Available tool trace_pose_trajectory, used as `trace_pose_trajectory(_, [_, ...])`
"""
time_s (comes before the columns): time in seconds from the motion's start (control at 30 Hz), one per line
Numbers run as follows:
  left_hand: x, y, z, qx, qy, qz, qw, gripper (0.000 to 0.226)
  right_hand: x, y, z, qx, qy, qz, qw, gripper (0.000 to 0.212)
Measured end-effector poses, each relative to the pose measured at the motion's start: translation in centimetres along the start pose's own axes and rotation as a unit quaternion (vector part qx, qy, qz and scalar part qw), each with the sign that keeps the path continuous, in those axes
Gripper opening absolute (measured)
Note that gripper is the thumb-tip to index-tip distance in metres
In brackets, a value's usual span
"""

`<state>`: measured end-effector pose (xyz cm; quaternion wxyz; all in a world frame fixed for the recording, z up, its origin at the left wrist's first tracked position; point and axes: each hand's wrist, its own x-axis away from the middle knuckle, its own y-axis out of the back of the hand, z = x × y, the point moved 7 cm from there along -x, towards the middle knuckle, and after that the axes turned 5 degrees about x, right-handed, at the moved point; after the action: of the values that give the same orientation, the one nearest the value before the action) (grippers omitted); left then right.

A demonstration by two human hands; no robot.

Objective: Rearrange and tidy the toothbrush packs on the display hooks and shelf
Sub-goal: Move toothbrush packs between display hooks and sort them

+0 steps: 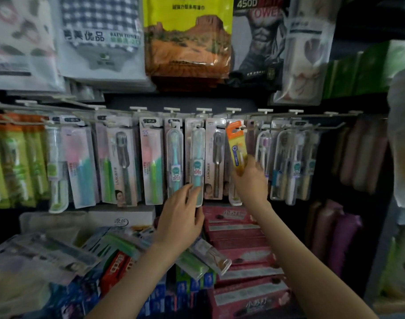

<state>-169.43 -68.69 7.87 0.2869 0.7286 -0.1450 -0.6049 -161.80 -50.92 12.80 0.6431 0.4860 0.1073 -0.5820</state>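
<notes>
both hands are clamped on packs. left hand [180,215] pinches the bottom of a clear teal toothbrush pack [198,162] hanging from the hook row [203,109]. right hand [249,178] grips a tilted orange-yellow pack [236,143] with its top at a hook. its lower end is hidden by the fingers, and whether it hangs cannot be told. packs far left along the hook row are blurred. below the hook row lie pink boxes [236,229] and a loose heap of packs [100,249]. towel bags [187,42] hang above it.
</notes>
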Motion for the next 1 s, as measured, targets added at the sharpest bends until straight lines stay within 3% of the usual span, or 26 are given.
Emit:
trace_pose_trajectory(0.27, [1.0, 0.5, 1.0, 0.027, 0.054, -0.025, 0.998, 0.048, 4.8, 2.1, 0.6, -0.057, 0.029, -0.011, 0.998, 0.048])
trace_pose_trajectory(0.47, [2.3, 3.1, 1.8, 0.039, 0.061, -0.041, 0.997, 0.046, 8.8, 2.4, 5.7, -0.085, 0.092, 0.026, 0.992, 0.052])
trace_pose_trajectory(0.7, [6.1, 11.5, 7.7, 0.0, 0.058, -0.069, 0.996, 0.043, 13.7, -0.3, 16.2, -0.092, 0.177, 0.056, 0.978, 0.053])
trace_pose_trajectory(0.87, [9.6, 20.8, 15.4, -0.072, 0.052, -0.079, 0.993, 0.04, 16.7, -3.8, 26.3, -0.129, 0.192, 0.076, 0.97, 0.054])
trace_pose_trajectory(1.0, [12.4, 28.1, 22.1, -0.143, 0.052, -0.099, 0.983, 0.041, 18.8, -7.5, 33.9, -0.092, 0.223, 0.109, 0.964, 0.057])
